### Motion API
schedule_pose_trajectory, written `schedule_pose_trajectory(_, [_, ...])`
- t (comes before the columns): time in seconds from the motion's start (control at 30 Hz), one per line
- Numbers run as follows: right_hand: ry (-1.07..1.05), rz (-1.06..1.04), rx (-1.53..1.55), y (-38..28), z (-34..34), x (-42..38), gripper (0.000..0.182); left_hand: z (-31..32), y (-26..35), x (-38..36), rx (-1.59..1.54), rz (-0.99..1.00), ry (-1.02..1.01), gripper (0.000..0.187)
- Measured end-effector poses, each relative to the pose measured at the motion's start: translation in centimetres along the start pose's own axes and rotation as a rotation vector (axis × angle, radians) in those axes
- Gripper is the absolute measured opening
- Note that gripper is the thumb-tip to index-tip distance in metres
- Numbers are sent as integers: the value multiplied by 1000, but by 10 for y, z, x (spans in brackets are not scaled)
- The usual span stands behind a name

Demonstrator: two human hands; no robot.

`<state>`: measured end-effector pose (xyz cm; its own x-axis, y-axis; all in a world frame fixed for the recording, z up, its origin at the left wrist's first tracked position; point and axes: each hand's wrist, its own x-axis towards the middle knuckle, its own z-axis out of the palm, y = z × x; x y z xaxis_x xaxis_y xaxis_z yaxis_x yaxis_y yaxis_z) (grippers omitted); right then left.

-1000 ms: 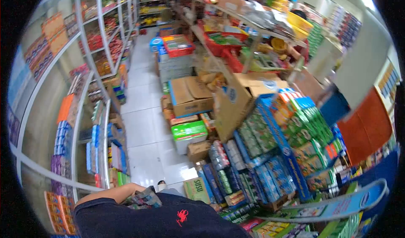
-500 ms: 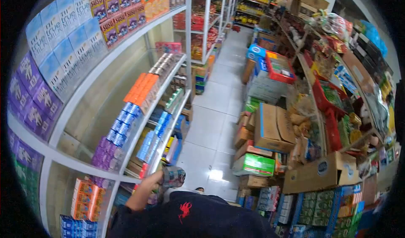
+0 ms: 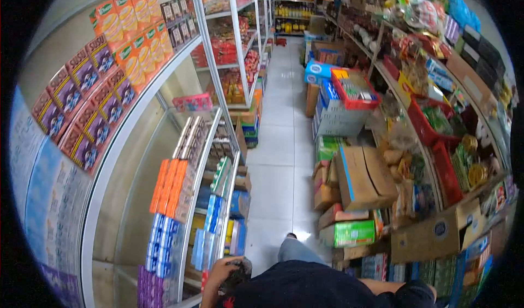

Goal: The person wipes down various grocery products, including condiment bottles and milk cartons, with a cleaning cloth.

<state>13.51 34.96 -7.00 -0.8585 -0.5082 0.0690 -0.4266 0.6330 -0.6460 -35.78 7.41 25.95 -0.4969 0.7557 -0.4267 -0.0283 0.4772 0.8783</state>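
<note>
Near, left of centre: person's left hand [image 3: 220, 271] curls closed round a dark, mottled, soft-looking bundle [image 3: 239, 275] beside white-framed shelves [image 3: 93, 226]. Right hand hidden, grip unclear. Step seems carrying; next move calls for steady hold.

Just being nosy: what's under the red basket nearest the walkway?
Below the red basket, a pale carton shows its side. The basket covers the surface it rests on, so that can't be seen.

Near six o'clock we see our dark shirt [image 3: 305, 286] and, in our left hand [image 3: 220, 271], a dark mottled pack [image 3: 240, 276], with purple packs [image 3: 152, 286] at seven, orange cartons [image 3: 170, 185] at eight, a red tray [image 3: 361, 104] at two, and a brown box [image 3: 362, 176] with a light-blue stripe [image 3: 349, 171] between three and four.
</note>
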Motion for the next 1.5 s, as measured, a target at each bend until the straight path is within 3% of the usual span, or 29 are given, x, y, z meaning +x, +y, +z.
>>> schedule_pose_trajectory(0.07, [-78, 50, 65, 41, -59, 9, 39, -5, 19, 29, -164, -123, 36, 39])
schedule_pose_trajectory(0.1, [-109, 74, 99, 63, -85, 18, 39, -8, 18, 51, -156, -56, 46, 38])
schedule_pose_trajectory(0.17, [-170, 141, 172, 85, -192, 78, 39, -20, 37, 99, -123, -47, 81, 36])
schedule_pose_trajectory(0.27, [-276, 323, 312, 67, -364, 128, 39, -26, 65, 183, -58, -146, 130, 33])
schedule_pose_trajectory(0.4, [-405, 519, 547, 99, -512, 189, 38, -44, 157, 292, 69, 127, 271, 41])
schedule_pose_trajectory(0.5, [-495, 630, 745, 138, -569, 216, 38, -40, 213, 376, 267, 321, 324, 52])
schedule_pose_trajectory(0.57, [-364, 505, 567, 226, -578, 223, 42, -31, 243, 428, 313, 392, 242, 58])
schedule_pose_trajectory(0.6, [-390, 603, 213, 228, -636, 261, 53, -28, 256, 454, 318, 388, 150, 60])
schedule_pose_trajectory(0.67, [61, 512, 71, 281, -671, 299, 65, -21, 279, 507, 314, 419, 27, 60])
schedule_pose_trajectory(0.73, [375, 463, 217, 327, -706, 346, 75, -18, 297, 562, 197, 440, -6, 58])
schedule_pose_trajectory(0.8, [547, 353, 395, 375, -733, 382, 78, -17, 314, 619, 84, 455, -38, 56])
schedule_pose_trajectory(0.83, [560, 355, 404, 401, -741, 394, 78, -17, 323, 650, -134, 369, 16, 54])
schedule_pose_trajectory(0.87, [713, 354, 476, 430, -753, 403, 78, -16, 334, 685, -354, 285, 72, 54])
schedule_pose_trajectory(0.9, [862, 357, 551, 456, -762, 410, 78, -12, 340, 722, -776, 273, -57, 55])
schedule_pose_trajectory(0.93, [1040, 429, 662, 475, -774, 419, 72, -11, 372, 739, -980, 236, -102, 57])
schedule_pose_trajectory(1.0, [1252, 572, 938, 512, -813, 427, 68, -5, 409, 790, -975, 277, -269, 56])
schedule_pose_trajectory(1.03, [1371, 602, 967, 526, -835, 429, 61, -2, 420, 816, -779, 301, -285, 55])
schedule_pose_trajectory(1.07, [1477, 591, 811, 547, -854, 426, 50, 0, 427, 845, -583, 323, -306, 55])
schedule_pose_trajectory(1.1, [1526, 650, 844, 571, -870, 418, 45, 0, 426, 878, -231, 530, -291, 54])
schedule_pose_trajectory(1.2, [1721, 691, 791, 655, -907, 389, 36, 4, 467, 937, 156, 643, -143, 45])
schedule_pose_trajectory(1.23, [1763, 708, 747, 683, -920, 375, 39, 3, 476, 958, 157, 639, -169, 45])
schedule_pose_trajectory(1.3, [1951, 752, 764, 750, -934, 354, 40, -2, 492, 993, 312, 274, -1042, 34])
schedule_pose_trajectory(1.37, [2104, 713, 823, 817, -947, 339, 39, -2, 533, 991, 370, 323, -1366, 27])
schedule_pose_trajectory(1.4, [2106, 746, 681, 852, -958, 329, 44, 12, 495, 1018, 310, 755, -1457, 28])
schedule_pose_trajectory(1.47, [2165, 844, 550, 897, -980, 317, 48, 14, 532, 1040, 461, 491, -1317, 30])
schedule_pose_trajectory(1.5, [2040, 958, 379, 912, -989, 311, 46, 12, 555, 1052, 448, 381, -1199, 30])
